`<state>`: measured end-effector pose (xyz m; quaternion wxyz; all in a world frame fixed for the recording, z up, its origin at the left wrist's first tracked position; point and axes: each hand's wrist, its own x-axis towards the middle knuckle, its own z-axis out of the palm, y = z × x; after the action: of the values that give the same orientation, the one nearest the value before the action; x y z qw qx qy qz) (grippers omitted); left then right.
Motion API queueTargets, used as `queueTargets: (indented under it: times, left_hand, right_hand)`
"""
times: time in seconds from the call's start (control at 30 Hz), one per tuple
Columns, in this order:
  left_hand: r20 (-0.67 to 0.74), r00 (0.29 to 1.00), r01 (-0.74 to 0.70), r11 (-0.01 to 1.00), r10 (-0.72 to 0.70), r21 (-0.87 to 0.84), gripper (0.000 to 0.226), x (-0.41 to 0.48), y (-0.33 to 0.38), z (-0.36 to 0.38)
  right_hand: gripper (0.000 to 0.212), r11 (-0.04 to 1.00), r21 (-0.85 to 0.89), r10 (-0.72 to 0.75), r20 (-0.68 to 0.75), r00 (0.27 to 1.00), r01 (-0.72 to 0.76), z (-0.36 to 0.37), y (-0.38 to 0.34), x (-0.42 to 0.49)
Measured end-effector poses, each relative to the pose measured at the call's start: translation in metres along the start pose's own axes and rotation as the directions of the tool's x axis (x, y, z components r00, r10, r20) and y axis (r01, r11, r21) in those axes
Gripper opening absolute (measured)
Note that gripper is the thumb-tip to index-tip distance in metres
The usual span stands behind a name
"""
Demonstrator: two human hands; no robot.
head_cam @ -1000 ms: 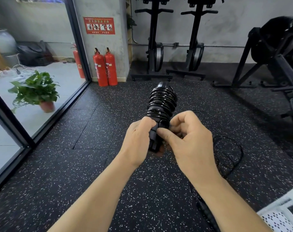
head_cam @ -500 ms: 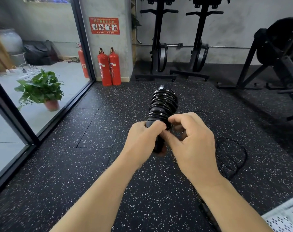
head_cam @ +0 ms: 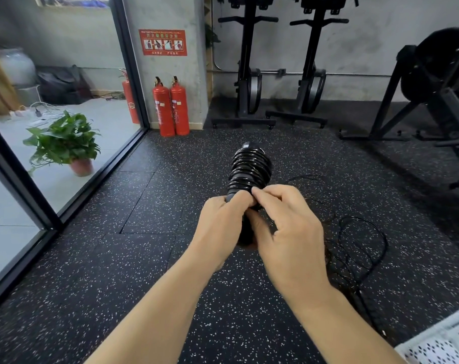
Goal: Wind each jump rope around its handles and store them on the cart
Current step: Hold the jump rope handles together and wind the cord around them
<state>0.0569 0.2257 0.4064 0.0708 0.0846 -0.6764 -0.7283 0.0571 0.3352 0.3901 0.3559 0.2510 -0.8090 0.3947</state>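
My left hand point(head_cam: 220, 224) is closed round the lower end of the wound jump rope point(head_cam: 249, 169), a thin glossy black cord stacked in tight turns around two black handles held side by side. The bundle points up and away from me, in the air above the floor. My right hand point(head_cam: 288, 232) is pressed against the left one. Its thumb and forefinger pinch at the bottom turn of the coil, and the other fingers are curled in behind.

Over the last second the hands have stayed together and the stack of turns looks no taller. What has moved is the right forefinger point(head_cam: 256, 191). It has crept up from the bare handle to the lowest loop. I take that to mean the winding is done and I am tucking or locking the cord's end so it will not spring loose. I cannot see the end itself.

Just right of my right wrist, a loose jump rope point(head_cam: 359, 248), also thin and black, lies in open loops on the black rubber floor point(head_cam: 118, 258) flecked with white. It has not been wound yet. A corner of the white perforated plastic cart point(head_cam: 438, 342) shows at the lower right edge. The wound rope is well apart from it, so storing is still ahead.

Farther off are two red fire extinguishers point(head_cam: 170, 106) by a grey pillar and a leafy potted plant point(head_cam: 63, 143) behind glass.
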Motion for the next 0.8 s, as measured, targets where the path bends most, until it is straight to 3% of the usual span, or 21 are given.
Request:
queueTargets:
  times: [0.17, 0.37, 0.53, 0.8]
  left_hand:
    - [0.017, 1.0, 0.019, 1.0, -0.019, 0.0, 0.021, 0.002, -0.003, -0.005]
    - [0.077, 0.997, 0.023, 0.991, -0.033, 0.133, 0.017, 0.002, -0.006, -0.017]
    - [0.069, 0.996, 0.051, 0.986, -0.063, 0.161, 0.014, 0.002, -0.008, -0.019]
    - [0.156, 0.986, 0.032, 0.992, -0.051, 0.119, 0.033, -0.001, -0.007, -0.02]
  right_hand:
    - [0.028, 0.997, 0.016, 0.069, 0.089, 0.994, -0.071, -0.005, -0.003, 0.004]
    - [0.021, 0.989, 0.033, 0.132, 0.273, 0.953, -0.147, -0.008, 0.0, 0.01]
    - [0.018, 0.992, 0.017, 0.114, 0.291, 0.95, -0.124, -0.008, -0.003, 0.008]
    - [0.021, 0.964, 0.126, 0.186, 0.307, 0.933, -0.234, -0.012, -0.002, 0.007]
